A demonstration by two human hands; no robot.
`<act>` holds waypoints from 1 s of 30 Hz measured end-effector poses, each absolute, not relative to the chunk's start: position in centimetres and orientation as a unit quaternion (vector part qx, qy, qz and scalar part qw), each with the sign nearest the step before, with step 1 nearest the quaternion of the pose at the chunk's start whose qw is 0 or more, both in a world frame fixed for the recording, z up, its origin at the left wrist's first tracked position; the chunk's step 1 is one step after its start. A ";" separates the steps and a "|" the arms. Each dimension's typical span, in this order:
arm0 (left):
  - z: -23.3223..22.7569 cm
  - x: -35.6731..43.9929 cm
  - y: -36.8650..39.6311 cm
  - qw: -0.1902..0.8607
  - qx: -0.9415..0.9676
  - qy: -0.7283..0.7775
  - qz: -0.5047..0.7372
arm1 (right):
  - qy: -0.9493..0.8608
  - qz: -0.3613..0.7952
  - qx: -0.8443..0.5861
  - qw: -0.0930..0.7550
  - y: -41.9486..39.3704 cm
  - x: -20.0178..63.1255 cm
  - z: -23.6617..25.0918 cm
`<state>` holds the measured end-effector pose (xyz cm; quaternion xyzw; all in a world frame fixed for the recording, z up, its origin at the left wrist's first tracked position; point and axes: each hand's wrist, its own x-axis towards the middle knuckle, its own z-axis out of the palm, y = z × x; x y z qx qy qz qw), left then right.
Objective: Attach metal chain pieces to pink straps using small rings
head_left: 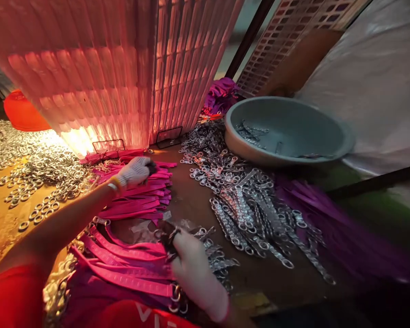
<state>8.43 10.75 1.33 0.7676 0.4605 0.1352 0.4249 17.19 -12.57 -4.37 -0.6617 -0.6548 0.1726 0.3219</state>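
My gloved left hand [135,171] rests fingers-down on the far heap of flat pink woven straps [140,193], curled over one, though I cannot tell if it is pinched. My gloved right hand [194,273] is clamped on a small metal ring clip [169,237] at the end of the near bundle of pink straps [123,269] by my lap. I judge the straps light and floppy – best taken at the stiff metal end (the webbing would slide). Loose silver clips [246,209] lie beside a grey plastic basin [287,132].
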 end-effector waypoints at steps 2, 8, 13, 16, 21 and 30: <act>1.1 4.7 6.4 0.554 0.706 0.425 0.118 | -0.638 0.180 -0.648 0.376 -12.2 17.9 -3.5; 0.1 -1.7 -3.4 0.717 0.522 0.436 0.154 | -0.702 0.134 -0.651 0.257 -11.7 16.2 -2.7; -1.3 -2.0 -5.5 0.693 0.529 0.457 0.175 | -0.751 0.011 -0.640 0.163 -12.5 14.3 -3.1; -1.6 -1.9 -5.8 0.667 0.542 0.474 0.193 | -0.756 -0.034 -0.635 0.152 -13.0 14.2 -3.4; -2.1 -2.1 -5.8 0.620 0.643 0.422 0.160 | -0.758 -0.076 -0.632 0.142 -13.3 14.3 -3.6; -3.8 -3.0 -6.6 0.541 0.731 0.381 0.169 | -0.747 -0.002 -0.655 0.116 -13.1 14.1 -3.0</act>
